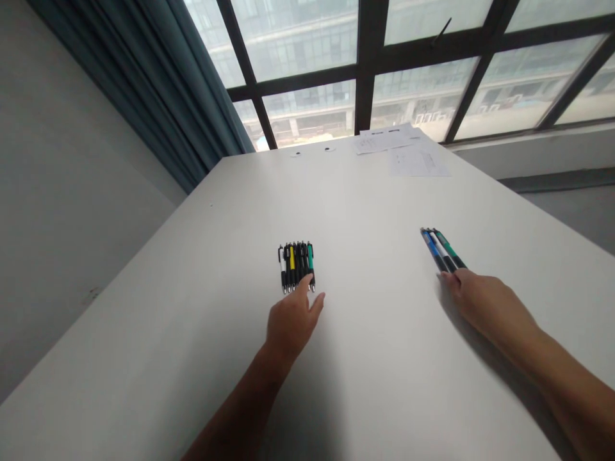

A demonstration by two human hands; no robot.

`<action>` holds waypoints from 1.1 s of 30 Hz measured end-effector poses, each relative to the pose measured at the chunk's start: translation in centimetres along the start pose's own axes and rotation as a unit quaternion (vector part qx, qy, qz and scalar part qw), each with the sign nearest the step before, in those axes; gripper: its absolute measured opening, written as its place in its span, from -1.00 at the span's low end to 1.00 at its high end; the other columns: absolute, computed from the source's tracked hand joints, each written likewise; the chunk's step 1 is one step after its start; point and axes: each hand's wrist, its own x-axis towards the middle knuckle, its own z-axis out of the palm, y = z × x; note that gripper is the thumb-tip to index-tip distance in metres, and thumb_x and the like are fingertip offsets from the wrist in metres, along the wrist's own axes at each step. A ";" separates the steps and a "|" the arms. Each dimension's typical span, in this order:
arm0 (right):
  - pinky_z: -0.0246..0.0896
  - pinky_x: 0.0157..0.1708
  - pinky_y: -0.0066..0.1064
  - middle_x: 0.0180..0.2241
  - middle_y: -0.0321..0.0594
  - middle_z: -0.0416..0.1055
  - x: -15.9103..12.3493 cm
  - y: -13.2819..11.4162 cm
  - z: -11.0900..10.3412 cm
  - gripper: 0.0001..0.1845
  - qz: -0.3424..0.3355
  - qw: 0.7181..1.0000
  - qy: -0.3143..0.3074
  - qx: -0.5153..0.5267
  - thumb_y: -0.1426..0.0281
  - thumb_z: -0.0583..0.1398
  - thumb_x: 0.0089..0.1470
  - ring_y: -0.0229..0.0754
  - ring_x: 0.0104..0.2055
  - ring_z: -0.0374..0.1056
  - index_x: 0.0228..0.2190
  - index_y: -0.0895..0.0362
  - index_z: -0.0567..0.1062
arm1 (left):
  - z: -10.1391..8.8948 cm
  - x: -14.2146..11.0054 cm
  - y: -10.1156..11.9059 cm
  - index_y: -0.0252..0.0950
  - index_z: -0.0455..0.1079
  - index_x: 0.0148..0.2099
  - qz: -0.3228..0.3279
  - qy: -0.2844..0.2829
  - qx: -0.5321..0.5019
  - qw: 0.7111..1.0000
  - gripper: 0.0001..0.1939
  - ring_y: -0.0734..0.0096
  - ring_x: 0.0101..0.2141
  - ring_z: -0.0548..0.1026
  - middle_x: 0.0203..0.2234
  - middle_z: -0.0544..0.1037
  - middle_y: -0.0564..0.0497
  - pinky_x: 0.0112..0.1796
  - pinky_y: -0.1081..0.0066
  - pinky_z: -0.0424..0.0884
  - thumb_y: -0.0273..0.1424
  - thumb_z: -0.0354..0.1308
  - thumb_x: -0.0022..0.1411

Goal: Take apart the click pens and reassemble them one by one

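A row of several click pens (296, 264) lies side by side on the white table, with white, yellow, black and green barrels. My left hand (291, 325) hovers at their near ends, index finger stretched toward the green pen (310, 257) at the row's right end. Its thumb stands apart and it holds nothing; whether the fingertip touches a pen I cannot tell. Farther right, my right hand (485, 304) has its fingers closed on the near ends of three pens: a blue pen (431, 246), a white pen (439, 248) and a green pen (446, 244). Their far ends point toward the window.
The white table (216, 256) narrows toward the window (307, 121). Papers (408, 150) lie at its far right edge, and two small dark-centred spots (312, 151) show along the far edge. A blue curtain (163, 77) hangs beyond the left edge.
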 end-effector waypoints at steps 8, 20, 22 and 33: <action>0.06 -0.46 -0.16 -0.59 -0.05 0.43 -0.7 -0.6 1.0 -0.55 -0.063 0.995 0.061 0.051 0.02 0.02 0.29 0.09 -0.55 0.36 -0.56 -0.04 0.27 | 0.2 -0.1 0.2 -0.29 0.27 0.35 0.008 -0.014 0.052 0.999 -0.45 0.13 -0.24 0.63 -0.27 0.65 -0.17 -0.25 0.33 0.41 -0.16 0.01 0.43; 0.07 -0.49 -0.24 -0.65 -0.20 0.37 -1.6 -1.2 1.2 -0.46 -0.162 0.972 0.074 0.153 -0.08 0.08 0.22 -0.07 -0.60 0.30 -0.59 0.04 0.35 | 0.6 -0.6 -0.2 -0.12 0.44 0.21 0.061 0.040 0.014 0.997 -0.62 0.33 -0.28 0.57 -0.20 0.58 0.00 -0.33 0.41 0.43 -0.25 0.11 0.39; 0.07 -0.49 -0.25 -0.65 -0.21 0.36 -1.7 -1.4 1.2 -0.44 -0.178 0.968 0.067 0.164 -0.10 0.06 0.22 -0.10 -0.61 0.28 -0.59 0.04 0.35 | 0.8 -0.6 -0.4 -0.11 0.48 0.16 0.071 0.059 -0.002 0.996 -0.66 0.34 -0.25 0.57 -0.15 0.56 0.00 -0.32 0.42 0.43 -0.27 0.14 0.37; 0.19 -0.48 -0.29 -0.47 -0.18 0.51 -2.4 -2.2 0.9 -0.51 -0.195 0.936 0.030 0.290 -0.10 0.17 0.17 -0.15 -0.53 0.35 -0.24 0.06 0.53 | 0.9 -1.1 0.3 -0.28 0.53 -0.16 0.151 0.087 -0.227 0.958 -0.86 0.42 -0.33 0.53 -0.29 0.61 0.00 -0.21 0.41 0.46 -0.55 0.19 0.27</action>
